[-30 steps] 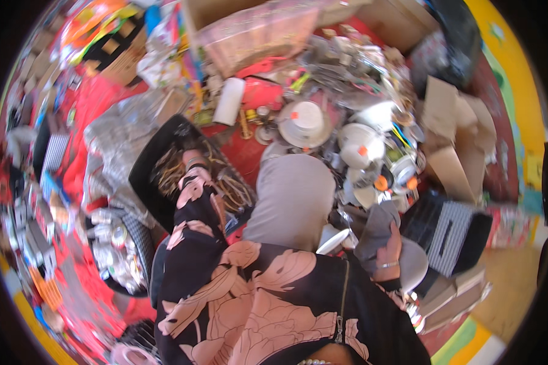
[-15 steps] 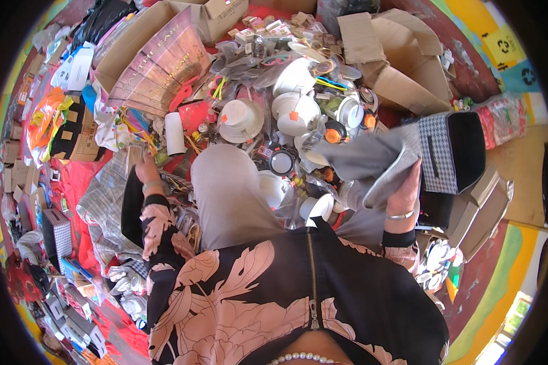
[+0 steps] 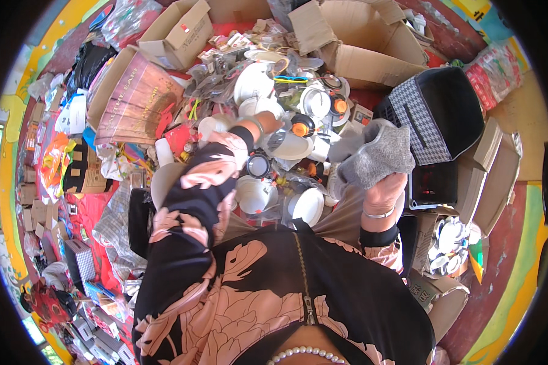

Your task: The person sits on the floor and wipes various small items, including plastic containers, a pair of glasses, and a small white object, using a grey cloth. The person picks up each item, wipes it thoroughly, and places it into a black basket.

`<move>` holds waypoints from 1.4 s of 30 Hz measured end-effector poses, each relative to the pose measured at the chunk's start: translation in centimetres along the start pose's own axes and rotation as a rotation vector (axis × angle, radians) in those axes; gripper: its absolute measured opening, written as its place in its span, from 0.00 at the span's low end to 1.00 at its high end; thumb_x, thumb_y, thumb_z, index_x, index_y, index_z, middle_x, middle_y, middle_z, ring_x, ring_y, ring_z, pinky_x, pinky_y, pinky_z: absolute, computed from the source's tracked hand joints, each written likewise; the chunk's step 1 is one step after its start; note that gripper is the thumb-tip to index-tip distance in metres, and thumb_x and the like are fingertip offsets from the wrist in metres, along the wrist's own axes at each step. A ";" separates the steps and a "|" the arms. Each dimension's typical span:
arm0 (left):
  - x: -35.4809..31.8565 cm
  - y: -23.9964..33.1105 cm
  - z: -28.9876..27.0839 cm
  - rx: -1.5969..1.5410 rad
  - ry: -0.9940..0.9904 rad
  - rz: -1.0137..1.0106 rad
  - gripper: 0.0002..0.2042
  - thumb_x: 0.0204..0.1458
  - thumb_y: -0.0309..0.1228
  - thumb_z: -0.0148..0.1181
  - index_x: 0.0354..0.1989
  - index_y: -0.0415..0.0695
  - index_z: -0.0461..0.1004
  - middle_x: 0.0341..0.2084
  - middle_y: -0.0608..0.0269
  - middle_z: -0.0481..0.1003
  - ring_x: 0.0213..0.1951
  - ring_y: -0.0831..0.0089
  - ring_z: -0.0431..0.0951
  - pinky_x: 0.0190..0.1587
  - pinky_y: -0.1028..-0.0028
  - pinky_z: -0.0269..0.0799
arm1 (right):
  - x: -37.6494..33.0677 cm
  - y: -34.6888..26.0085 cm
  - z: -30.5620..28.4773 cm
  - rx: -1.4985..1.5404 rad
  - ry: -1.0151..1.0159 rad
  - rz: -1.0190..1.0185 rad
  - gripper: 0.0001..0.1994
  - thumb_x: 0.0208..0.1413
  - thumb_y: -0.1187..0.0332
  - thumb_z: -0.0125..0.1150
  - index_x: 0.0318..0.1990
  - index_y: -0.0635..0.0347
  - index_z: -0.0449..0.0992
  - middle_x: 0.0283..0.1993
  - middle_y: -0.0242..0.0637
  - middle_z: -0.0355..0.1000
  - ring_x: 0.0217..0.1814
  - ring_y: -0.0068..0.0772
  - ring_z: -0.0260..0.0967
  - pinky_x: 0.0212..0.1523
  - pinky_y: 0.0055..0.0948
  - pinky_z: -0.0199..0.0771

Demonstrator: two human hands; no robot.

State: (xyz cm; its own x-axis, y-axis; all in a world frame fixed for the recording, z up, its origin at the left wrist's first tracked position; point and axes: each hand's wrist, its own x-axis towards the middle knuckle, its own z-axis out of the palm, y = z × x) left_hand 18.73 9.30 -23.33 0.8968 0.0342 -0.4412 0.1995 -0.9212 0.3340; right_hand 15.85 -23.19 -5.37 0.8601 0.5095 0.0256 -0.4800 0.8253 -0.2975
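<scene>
A crumpled grey cloth [image 3: 380, 155] is gripped from below by my right hand [image 3: 386, 191], held over the right side of the pile. My left hand [image 3: 266, 123] reaches across the middle of the pile, beside a white bowl [image 3: 260, 107] and above a white cup-like piece [image 3: 289, 146]; its fingertips are hard to make out. Close by lie a black-and-orange round lid [image 3: 302, 125], a white round container [image 3: 315, 102] and a dark-rimmed round piece [image 3: 258, 165]. Nearer to me, a white bowl [image 3: 256, 193] and a white plate [image 3: 306, 205] rest between my knees.
An open cardboard box [image 3: 371, 67] stands at the far right, with a black-and-houndstooth fabric bin [image 3: 435, 115] nearer. Another cardboard box [image 3: 182, 36] and a pink printed panel [image 3: 140, 100] are at far left. A carton of white dishware [image 3: 450, 240] sits by my right elbow.
My left hand has swung from the left side to the middle of the pile. The grey cloth, spread and blurred before, is now bunched upright in my right hand. The view has shifted.
</scene>
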 end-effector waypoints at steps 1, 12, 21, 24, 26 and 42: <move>0.2 2.0 1.0 -0.032 -0.004 -0.029 0.28 0.47 0.53 0.48 0.34 0.34 0.75 0.35 0.38 0.72 0.41 0.48 0.72 0.47 0.62 0.65 | -0.5 -0.7 -0.5 0.013 -0.022 -0.015 0.19 0.58 0.60 0.42 0.51 0.60 0.67 0.50 0.40 0.68 0.53 0.42 0.65 0.52 0.43 0.66; -2.3 1.8 3.8 -1.045 0.106 -0.175 0.18 0.39 0.35 0.64 0.36 0.35 0.71 0.29 0.60 0.74 0.30 0.74 0.73 0.34 0.74 0.69 | -2.0 -0.6 -2.0 -0.017 -0.134 -0.026 0.20 0.53 0.63 0.51 0.52 0.61 0.66 0.53 0.41 0.66 0.56 0.41 0.62 0.56 0.41 0.62; -18.9 11.9 -5.5 -1.425 0.211 0.395 0.25 0.46 0.24 0.57 0.55 0.38 0.58 0.40 0.61 0.71 0.43 0.74 0.71 0.46 0.75 0.66 | -1.2 1.7 -5.7 -0.401 0.067 -0.076 0.21 0.51 0.66 0.55 0.52 0.63 0.65 0.54 0.41 0.64 0.57 0.39 0.60 0.59 0.37 0.58; -21.9 13.2 -5.8 -1.131 0.278 0.516 0.25 0.47 0.28 0.58 0.54 0.38 0.59 0.42 0.61 0.70 0.44 0.74 0.70 0.47 0.75 0.65 | -1.4 4.6 -6.3 -0.978 -0.024 -0.044 0.17 0.51 0.72 0.56 0.50 0.62 0.68 0.51 0.40 0.64 0.55 0.35 0.60 0.55 0.34 0.59; -23.2 13.4 -5.3 -0.906 0.291 0.596 0.24 0.48 0.30 0.57 0.53 0.37 0.61 0.44 0.61 0.70 0.45 0.74 0.69 0.48 0.74 0.64 | -1.5 6.4 -2.9 -1.233 -0.344 -0.231 0.17 0.48 0.73 0.58 0.48 0.62 0.68 0.49 0.40 0.63 0.52 0.34 0.59 0.53 0.31 0.59; -26.0 15.7 -4.8 -0.640 0.153 0.814 0.17 0.47 0.29 0.58 0.46 0.37 0.66 0.37 0.57 0.71 0.38 0.68 0.71 0.44 0.73 0.65 | -0.7 5.1 1.8 -0.640 0.271 -0.032 0.07 0.55 0.69 0.54 0.39 0.60 0.72 0.30 0.29 0.72 0.28 0.18 0.68 0.27 0.17 0.68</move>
State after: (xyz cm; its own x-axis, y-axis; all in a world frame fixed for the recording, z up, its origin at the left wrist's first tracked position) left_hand 0.41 -4.22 -2.59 0.8855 -0.4145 0.2100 -0.3552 -0.3125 0.8810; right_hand 12.54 -18.89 -5.18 0.9249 0.3398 -0.1705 -0.3289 0.4904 -0.8070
